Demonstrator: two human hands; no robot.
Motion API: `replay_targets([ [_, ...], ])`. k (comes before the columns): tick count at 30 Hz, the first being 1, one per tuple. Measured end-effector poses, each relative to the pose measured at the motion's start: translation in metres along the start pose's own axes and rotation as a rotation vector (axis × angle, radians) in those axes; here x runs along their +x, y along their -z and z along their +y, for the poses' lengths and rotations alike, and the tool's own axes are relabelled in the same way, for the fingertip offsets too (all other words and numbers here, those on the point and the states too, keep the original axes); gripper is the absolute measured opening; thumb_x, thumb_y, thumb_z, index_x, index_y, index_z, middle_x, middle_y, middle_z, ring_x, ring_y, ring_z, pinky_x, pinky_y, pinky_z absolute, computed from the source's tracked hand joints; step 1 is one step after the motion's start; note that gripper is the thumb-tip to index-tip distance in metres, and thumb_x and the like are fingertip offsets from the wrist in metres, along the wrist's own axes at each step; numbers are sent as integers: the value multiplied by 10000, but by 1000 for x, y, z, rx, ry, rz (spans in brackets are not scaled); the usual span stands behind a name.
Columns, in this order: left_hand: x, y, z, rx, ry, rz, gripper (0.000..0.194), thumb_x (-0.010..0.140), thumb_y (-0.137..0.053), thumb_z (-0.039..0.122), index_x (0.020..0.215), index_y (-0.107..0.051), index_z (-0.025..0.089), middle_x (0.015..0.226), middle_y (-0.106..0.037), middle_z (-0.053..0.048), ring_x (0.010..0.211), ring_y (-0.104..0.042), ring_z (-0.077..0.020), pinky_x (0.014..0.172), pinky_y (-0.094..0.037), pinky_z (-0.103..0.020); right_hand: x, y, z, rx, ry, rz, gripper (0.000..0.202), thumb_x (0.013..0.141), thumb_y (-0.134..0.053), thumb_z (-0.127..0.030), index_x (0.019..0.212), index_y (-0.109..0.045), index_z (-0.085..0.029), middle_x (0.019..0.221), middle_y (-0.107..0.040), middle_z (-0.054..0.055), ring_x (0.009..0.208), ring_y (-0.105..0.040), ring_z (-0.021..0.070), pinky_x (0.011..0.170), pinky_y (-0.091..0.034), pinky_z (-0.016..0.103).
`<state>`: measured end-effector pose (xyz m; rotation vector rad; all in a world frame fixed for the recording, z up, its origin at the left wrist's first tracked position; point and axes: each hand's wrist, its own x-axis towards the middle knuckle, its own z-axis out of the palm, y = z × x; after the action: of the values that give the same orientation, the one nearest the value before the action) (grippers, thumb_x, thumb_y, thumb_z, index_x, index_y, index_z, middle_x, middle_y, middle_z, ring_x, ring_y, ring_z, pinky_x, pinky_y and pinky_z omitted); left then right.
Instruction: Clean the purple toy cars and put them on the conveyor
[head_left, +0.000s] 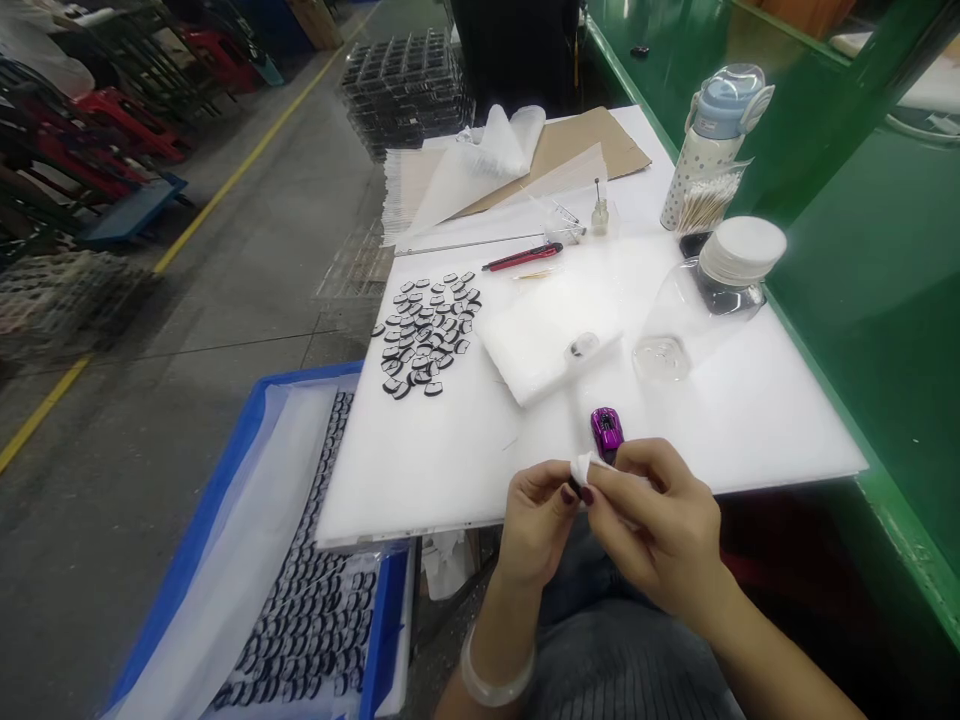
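My left hand (pixel 534 525) is closed in a pinch on a small black part (pixel 576 487), most of it hidden by the fingers. Meeting it at the table's front edge, my right hand (pixel 664 525) pinches a folded white wipe (pixel 585 466) against that part. Just beyond the fingers a small purple toy car (pixel 606 430) lies on the white tabletop. Farther left, a loose cluster of small curved black parts with pale faces (pixel 427 338) is spread over the table. A white foam pad (pixel 536 345) lies behind the car, with a small clear item (pixel 583 346) on it.
On the right stand a clear jar with a white lid (pixel 742 250), cotton swabs (pixel 709 200) and a dotted bottle (pixel 705 140). A red utility knife (pixel 523 257) and small glass vial (pixel 599 217) lie farther back. A blue crate (pixel 225 470) holds rows of black parts at lower left.
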<state>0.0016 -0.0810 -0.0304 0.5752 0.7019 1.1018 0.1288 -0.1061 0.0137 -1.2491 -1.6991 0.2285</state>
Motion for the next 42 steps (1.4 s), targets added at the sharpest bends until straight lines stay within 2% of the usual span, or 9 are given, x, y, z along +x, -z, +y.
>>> replay_targets([
  [6, 2, -2, 3, -29, -3, 70, 336, 537, -946, 419, 748, -804, 199, 705, -745, -46, 636, -679, -124, 648, -586, -208, -5, 21, -4, -108, 3, -107, 95, 909, -599, -125, 942, -675, -171, 874, -541, 35, 507, -406, 42, 445, -359, 210],
  [10, 3, -3, 3, -78, 28, 18, 311, 560, -944, 390, 770, -802, 210, 728, -751, -34, 683, -712, -138, 684, -609, -220, -2, 35, 3, -106, -60, -15, 130, 897, -630, -100, 972, -682, -192, 859, -565, 30, 522, -455, 56, 449, -366, 215],
  [16, 1, 0, 4, -40, -3, 18, 320, 576, -936, 399, 783, -800, 197, 746, -754, -50, 677, -703, -146, 684, -609, -237, 1, 31, 7, 75, -77, -46, 150, 906, -620, -110, 987, -718, -190, 816, -575, 22, 523, -484, 59, 440, -375, 201],
  [20, -3, 6, 10, 202, -44, -43, 297, 681, -880, 393, 873, -798, 183, 767, -763, -67, 725, -712, -171, 723, -607, -264, -7, 37, 22, 217, -235, -15, 91, 883, -692, -225, 954, -748, -208, 790, -625, 28, 592, -556, 117, 449, -386, 228],
  [22, -3, 5, 11, 494, -151, -33, 212, 740, -842, 309, 909, -792, 191, 829, -774, -65, 773, -714, -182, 753, -600, -280, -12, 39, 34, 241, -358, 18, 72, 875, -715, -239, 930, -757, -220, 783, -642, 25, 623, -570, 132, 479, -402, 240],
  [25, 3, 0, 7, 992, -488, 42, 164, 794, -774, 178, 957, -776, 194, 893, -759, -56, 823, -696, -181, 794, -579, -300, -16, 35, 47, 224, -491, 26, 70, 889, -706, -251, 925, -762, -228, 788, -672, 21, 687, -608, 152, 561, -452, 255],
  [29, 12, -7, -5, 1294, -772, -2, 170, 846, -706, 128, 1006, -742, 172, 877, -703, -53, 830, -658, -179, 777, -563, -306, -15, 25, 54, 149, -518, -71, 112, 890, -691, -293, 930, -747, -205, 828, -691, 26, 759, -649, 178, 658, -494, 280],
  [35, 15, -5, -9, 1314, -724, -31, 186, 839, -727, 137, 1019, -728, 184, 905, -641, -39, 843, -639, -163, 780, -559, -279, -11, 23, 52, 17, -528, -215, 137, 912, -638, -305, 890, -732, -207, 796, -680, 13, 726, -644, 175, 636, -464, 281],
  [42, 17, -4, -1, 1250, -632, -29, 217, 881, -669, 117, 1073, -715, 205, 987, -634, -30, 941, -650, -145, 870, -551, -260, -9, 23, 53, -33, -538, -256, 149, 916, -622, -315, 887, -728, -215, 815, -694, 17, 740, -647, 186, 651, -448, 285],
])
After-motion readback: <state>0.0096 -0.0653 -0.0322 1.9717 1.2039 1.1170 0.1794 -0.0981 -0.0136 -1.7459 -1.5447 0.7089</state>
